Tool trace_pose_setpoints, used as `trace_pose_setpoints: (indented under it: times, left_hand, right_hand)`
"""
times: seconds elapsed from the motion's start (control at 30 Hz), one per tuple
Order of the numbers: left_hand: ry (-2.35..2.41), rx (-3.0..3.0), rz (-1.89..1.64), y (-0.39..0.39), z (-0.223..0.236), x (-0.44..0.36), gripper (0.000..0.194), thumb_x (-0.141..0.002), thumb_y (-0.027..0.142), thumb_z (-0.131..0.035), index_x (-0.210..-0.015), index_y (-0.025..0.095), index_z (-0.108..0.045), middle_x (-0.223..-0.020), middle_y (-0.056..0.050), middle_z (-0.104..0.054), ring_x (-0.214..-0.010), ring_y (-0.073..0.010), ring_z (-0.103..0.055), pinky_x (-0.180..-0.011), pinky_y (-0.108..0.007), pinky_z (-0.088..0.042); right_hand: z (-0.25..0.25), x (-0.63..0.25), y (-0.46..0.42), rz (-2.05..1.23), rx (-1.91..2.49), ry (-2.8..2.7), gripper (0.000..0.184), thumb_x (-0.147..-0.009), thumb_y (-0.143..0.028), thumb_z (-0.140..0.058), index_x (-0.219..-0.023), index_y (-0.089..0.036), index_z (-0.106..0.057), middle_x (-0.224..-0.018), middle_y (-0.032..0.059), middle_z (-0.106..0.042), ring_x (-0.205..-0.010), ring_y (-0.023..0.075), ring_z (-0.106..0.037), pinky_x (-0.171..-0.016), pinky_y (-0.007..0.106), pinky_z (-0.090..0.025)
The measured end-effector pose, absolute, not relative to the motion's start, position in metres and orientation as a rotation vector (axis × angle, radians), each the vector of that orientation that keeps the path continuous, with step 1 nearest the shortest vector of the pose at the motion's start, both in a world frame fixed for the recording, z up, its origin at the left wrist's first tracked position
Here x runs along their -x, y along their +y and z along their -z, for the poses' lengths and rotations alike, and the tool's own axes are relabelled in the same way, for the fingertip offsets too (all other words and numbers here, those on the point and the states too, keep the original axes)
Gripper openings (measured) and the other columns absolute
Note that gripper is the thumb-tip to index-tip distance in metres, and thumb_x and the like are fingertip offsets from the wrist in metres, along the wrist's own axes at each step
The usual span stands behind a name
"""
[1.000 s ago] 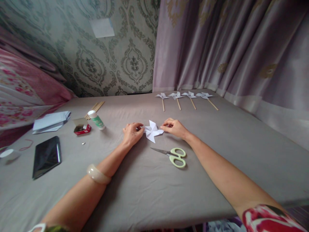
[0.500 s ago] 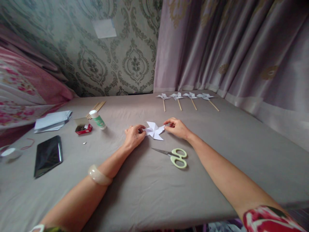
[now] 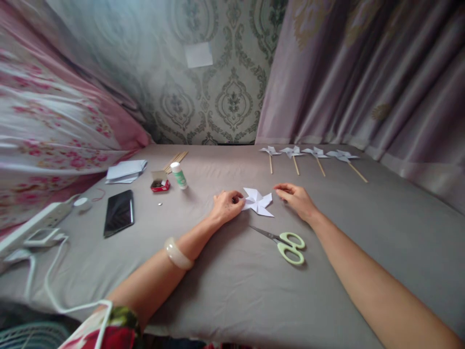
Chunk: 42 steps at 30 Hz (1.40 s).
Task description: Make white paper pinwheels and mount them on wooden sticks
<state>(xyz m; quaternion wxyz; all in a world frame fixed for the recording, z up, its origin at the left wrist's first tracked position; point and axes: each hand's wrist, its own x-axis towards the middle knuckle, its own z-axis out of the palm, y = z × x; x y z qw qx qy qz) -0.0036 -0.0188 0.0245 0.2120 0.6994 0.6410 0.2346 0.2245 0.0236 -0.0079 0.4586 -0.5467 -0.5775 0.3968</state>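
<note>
A white folded-paper pinwheel [image 3: 259, 202] lies on the grey cloth, with no stick visible on it. My left hand [image 3: 227, 205] is closed on its left blade, pinching the paper between thumb and fingers. Just off the right blade, my right hand [image 3: 295, 198] is held with its fingers loosely bent and slightly apart, and nothing shows in them. Scissors [image 3: 282, 242] with pale green handles lie below the pinwheel, their blades pointing left.
Several finished pinwheels on sticks [image 3: 293, 153] lie at the back right. On the left are a glue stick [image 3: 178, 176], a small red box [image 3: 160, 183], wooden sticks [image 3: 177, 161], stacked paper [image 3: 126, 171], a black phone [image 3: 119, 213] and a white power strip [image 3: 38, 224] with cables.
My right hand has let go of the pinwheel's right blade and moved slightly away from it. My left hand keeps its hold. The view has turned left, bringing the power strip into sight.
</note>
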Motion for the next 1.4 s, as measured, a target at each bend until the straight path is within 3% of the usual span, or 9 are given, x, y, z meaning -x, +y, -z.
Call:
trace_pose_setpoints:
  times: [0.2,0.33,0.47,0.6,0.9,1.4]
  left_hand:
    - [1.827,-1.961,-0.801,-0.037,-0.034,0.035,0.017,-0.079,0.028,-0.055,-0.083,0.018,-0.068,-0.087,-0.005,-0.072,-0.086,-0.0201,-0.06,-0.087,-0.038,-0.041]
    - [1.913,-1.957,-0.878,-0.056,-0.04,0.075,0.012,-0.077,0.026,-0.058,-0.076,0.018,-0.066,-0.081,-0.004,-0.07,-0.081,-0.0175,-0.058,-0.082,-0.034,-0.042]
    - [2.014,-1.81,-1.004,-0.065,-0.042,0.131,0.018,-0.075,0.03,-0.056,-0.077,0.016,-0.066,-0.076,-0.004,-0.068,-0.067,-0.014,-0.057,-0.069,-0.028,-0.044]
    - [2.256,-1.637,-1.081,-0.067,-0.038,0.18,0.027,-0.074,0.034,-0.053,-0.08,0.014,-0.069,-0.074,-0.005,-0.069,-0.07,-0.017,-0.061,-0.068,-0.027,-0.045]
    - [2.514,-1.565,-0.781,-0.071,-0.029,0.196,0.031,-0.079,0.024,-0.047,-0.097,0.015,-0.07,-0.099,-0.012,-0.072,-0.093,-0.022,-0.065,-0.084,-0.029,-0.046]
    - [2.597,-1.778,-0.517,-0.066,-0.018,0.194,0.026,-0.081,0.024,-0.045,-0.09,0.018,-0.068,-0.096,-0.011,-0.07,-0.094,-0.0232,-0.063,-0.084,-0.03,-0.047]
  right_hand:
    - [0.009,-0.224,0.02,-0.97,1.414,-1.363,0.036,-0.059,-0.043,-0.066,-0.083,-0.017,-0.07,-0.069,0.0029,-0.064,-0.058,0.0129,-0.05,-0.053,0.025,-0.037]
    - [0.012,-0.223,0.019,-0.977,1.397,-1.376,0.032,-0.059,-0.041,-0.069,-0.081,-0.018,-0.07,-0.073,0.0041,-0.067,-0.065,0.0148,-0.054,-0.057,0.026,-0.04]
    - [0.014,-0.222,0.02,-0.978,1.414,-1.363,0.032,-0.057,-0.04,-0.069,-0.081,-0.018,-0.071,-0.073,0.0043,-0.067,-0.066,0.0156,-0.054,-0.056,0.026,-0.039]
    - [0.013,-0.221,0.02,-0.951,1.434,-1.373,0.03,-0.058,-0.04,-0.068,-0.079,-0.019,-0.072,-0.073,0.004,-0.067,-0.067,0.016,-0.055,-0.056,0.026,-0.04]
    - [0.016,-0.223,0.021,-0.918,1.413,-1.423,0.031,-0.06,-0.041,-0.068,-0.081,-0.019,-0.072,-0.073,0.0045,-0.068,-0.066,0.0163,-0.056,-0.056,0.026,-0.041]
    - [0.02,-0.225,0.024,-0.918,1.384,-1.48,0.034,-0.06,-0.043,-0.068,-0.083,-0.018,-0.072,-0.074,0.0045,-0.07,-0.065,0.0162,-0.058,-0.056,0.027,-0.042]
